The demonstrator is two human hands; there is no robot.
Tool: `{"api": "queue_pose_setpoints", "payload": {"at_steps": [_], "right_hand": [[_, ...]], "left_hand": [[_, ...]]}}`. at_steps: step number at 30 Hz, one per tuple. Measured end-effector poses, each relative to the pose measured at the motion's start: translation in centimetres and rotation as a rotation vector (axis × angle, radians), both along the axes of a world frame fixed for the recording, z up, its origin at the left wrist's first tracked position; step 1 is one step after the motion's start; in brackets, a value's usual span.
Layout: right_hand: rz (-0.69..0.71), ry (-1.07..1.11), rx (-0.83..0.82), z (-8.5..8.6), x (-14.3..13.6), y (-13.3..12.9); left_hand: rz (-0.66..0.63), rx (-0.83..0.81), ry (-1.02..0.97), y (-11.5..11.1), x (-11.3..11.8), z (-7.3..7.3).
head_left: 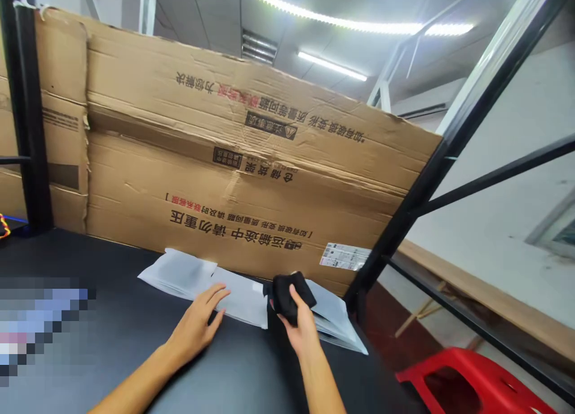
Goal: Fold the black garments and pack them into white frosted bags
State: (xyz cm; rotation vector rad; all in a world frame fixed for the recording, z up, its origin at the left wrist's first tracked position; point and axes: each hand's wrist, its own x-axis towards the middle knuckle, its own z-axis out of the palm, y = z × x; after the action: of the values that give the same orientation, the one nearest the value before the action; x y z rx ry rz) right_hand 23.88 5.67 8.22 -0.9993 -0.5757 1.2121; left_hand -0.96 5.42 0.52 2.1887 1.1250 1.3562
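My right hand (pixel 299 327) is closed around a folded black cloth bundle (pixel 294 295), thumb on top and fingers underneath. I cannot make out what kind of cloth item it is. The bundle is held in front of a row of flat white bags, partly covering them. My left hand (pixel 197 323) rests on the black table with its fingers apart and nothing in it. Its fingertips are at the front edge of the middle white bag (pixel 240 297). A stack of white bags (pixel 179 273) lies to the left, and another stack (pixel 332 318) lies to the right.
A tall cardboard sheet (pixel 242 186) with printed text stands behind the table (pixel 112 294). Black metal posts (pixel 399 222) frame both sides. A red plastic chair (pixel 476 378) is at the lower right. A pixelated patch covers the lower left.
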Motion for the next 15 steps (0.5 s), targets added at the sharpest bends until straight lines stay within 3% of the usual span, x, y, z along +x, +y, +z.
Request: {"api": "queue_pose_setpoints", "payload": {"at_steps": [2,6,15], "right_hand": [[-0.013,0.098,-0.017,0.0,1.1,1.3],[0.008,0.208,-0.034,-0.3,1.3,1.7],[0.017,0.103,0.063,0.3,-2.8,-0.7]], "left_hand": [[0.090,0.028,0.103,1.1,-0.6,-0.1],[0.069,-0.027,0.185,2.1,-0.4,-0.6],[-0.043,-0.141,0.142,1.2,0.1,0.7]]}}
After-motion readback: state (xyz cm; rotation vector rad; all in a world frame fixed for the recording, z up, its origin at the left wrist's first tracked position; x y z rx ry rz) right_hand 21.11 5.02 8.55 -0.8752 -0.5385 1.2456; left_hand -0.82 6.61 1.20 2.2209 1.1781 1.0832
